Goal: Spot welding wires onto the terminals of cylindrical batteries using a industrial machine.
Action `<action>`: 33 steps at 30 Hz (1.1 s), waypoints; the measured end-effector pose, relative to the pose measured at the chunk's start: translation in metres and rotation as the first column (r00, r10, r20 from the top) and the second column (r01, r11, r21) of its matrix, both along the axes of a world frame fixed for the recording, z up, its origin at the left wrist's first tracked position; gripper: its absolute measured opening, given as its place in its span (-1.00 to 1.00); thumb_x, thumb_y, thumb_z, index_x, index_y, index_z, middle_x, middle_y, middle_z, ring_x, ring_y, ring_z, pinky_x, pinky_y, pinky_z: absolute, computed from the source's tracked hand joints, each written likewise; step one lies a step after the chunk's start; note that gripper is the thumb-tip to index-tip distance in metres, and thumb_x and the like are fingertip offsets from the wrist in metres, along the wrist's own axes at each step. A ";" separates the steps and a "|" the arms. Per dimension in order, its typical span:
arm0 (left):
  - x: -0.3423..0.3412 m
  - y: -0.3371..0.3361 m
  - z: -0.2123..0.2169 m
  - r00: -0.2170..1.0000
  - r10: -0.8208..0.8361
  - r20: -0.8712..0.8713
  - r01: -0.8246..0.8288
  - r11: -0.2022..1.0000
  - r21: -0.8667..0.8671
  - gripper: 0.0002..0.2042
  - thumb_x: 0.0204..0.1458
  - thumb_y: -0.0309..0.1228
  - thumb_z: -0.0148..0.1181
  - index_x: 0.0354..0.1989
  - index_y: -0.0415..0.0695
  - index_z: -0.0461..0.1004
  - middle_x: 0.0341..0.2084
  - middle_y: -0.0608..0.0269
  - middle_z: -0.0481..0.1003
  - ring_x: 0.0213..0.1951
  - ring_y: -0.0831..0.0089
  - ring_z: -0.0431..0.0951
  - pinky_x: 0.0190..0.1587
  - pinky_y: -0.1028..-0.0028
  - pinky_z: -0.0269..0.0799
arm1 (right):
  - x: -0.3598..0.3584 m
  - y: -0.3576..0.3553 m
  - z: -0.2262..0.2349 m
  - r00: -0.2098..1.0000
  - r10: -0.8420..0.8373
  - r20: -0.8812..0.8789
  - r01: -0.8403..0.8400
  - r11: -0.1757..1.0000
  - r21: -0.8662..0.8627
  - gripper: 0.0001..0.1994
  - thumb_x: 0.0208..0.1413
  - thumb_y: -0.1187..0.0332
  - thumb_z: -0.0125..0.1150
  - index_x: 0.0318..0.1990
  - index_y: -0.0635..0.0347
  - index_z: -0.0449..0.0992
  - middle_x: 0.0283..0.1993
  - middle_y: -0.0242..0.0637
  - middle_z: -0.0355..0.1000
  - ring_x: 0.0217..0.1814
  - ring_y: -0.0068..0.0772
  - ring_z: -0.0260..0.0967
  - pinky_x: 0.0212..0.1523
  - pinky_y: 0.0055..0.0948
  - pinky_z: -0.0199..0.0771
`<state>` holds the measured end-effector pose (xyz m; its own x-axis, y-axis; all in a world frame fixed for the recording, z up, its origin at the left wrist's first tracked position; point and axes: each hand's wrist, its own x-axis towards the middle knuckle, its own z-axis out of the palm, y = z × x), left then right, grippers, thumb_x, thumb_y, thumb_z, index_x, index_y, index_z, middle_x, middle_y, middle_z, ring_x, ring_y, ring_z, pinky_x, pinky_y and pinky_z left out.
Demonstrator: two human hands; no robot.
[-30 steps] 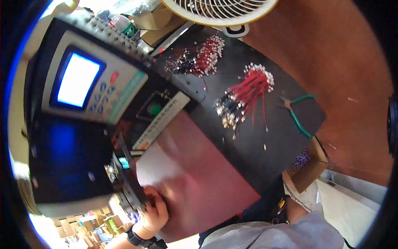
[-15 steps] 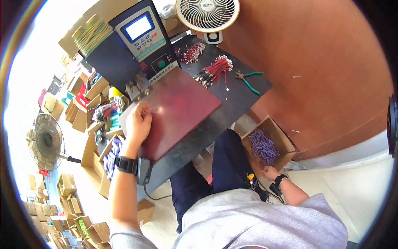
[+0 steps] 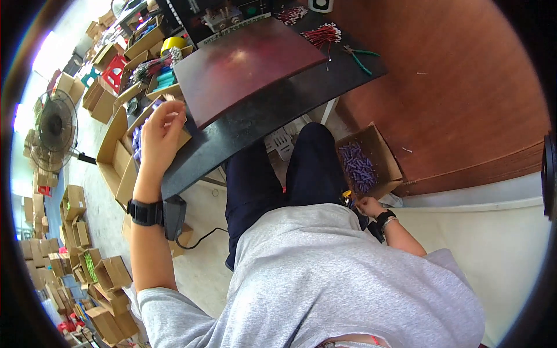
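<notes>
The table (image 3: 249, 119) bears machine (image 3: 223, 20), board (image 3: 238, 69), wires (image 3: 321, 36), pliers (image 3: 355, 52).

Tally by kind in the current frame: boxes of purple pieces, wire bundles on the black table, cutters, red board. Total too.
Boxes of purple pieces: 2
Wire bundles: 2
Cutters: 1
Red board: 1
Total: 6

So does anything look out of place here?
Two small things: one wire strays from the red wire bundle, unlike the gathered rest, and the green-handled pliers lie with handles splayed near the corner of the black table.
</notes>
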<state>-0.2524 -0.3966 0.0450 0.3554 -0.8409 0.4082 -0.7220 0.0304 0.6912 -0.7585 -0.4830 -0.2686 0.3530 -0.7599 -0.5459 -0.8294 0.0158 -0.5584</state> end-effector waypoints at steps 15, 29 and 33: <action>0.029 0.081 -0.068 0.901 0.411 0.138 -0.409 0.912 -0.044 -0.86 -0.12 -0.51 0.05 -0.34 -0.20 0.42 -0.49 0.11 0.44 -0.47 0.29 0.47 -0.37 0.45 0.37 | 0.093 -0.068 0.207 0.955 0.228 0.188 -0.120 0.882 -0.455 -0.83 -0.01 0.38 0.05 -0.31 0.30 0.38 -0.43 -0.34 0.37 -0.36 -0.56 0.31 -0.31 -0.56 0.31; 0.102 0.068 -0.051 0.717 0.481 0.504 -0.450 0.872 -0.191 -0.91 -0.15 -0.43 0.11 -0.47 -0.14 0.47 -0.51 0.21 0.42 -0.39 0.25 0.39 -0.32 0.38 0.31 | 0.153 -0.039 0.246 0.961 0.242 0.134 -0.200 0.942 -0.269 -0.81 -0.04 0.39 0.06 -0.27 0.28 0.41 -0.32 -0.21 0.40 -0.27 -0.38 0.34 -0.22 -0.49 0.31; 0.130 0.095 -0.051 0.790 0.612 0.033 -0.597 0.781 -0.181 -0.88 -0.11 -0.44 0.10 -0.42 -0.22 0.46 -0.48 0.14 0.44 -0.45 0.30 0.45 -0.36 0.44 0.34 | 0.174 -0.043 0.247 0.958 0.284 0.044 -0.265 0.932 -0.247 -0.81 -0.04 0.38 0.06 -0.27 0.27 0.41 -0.31 -0.21 0.40 -0.27 -0.37 0.35 -0.22 -0.47 0.32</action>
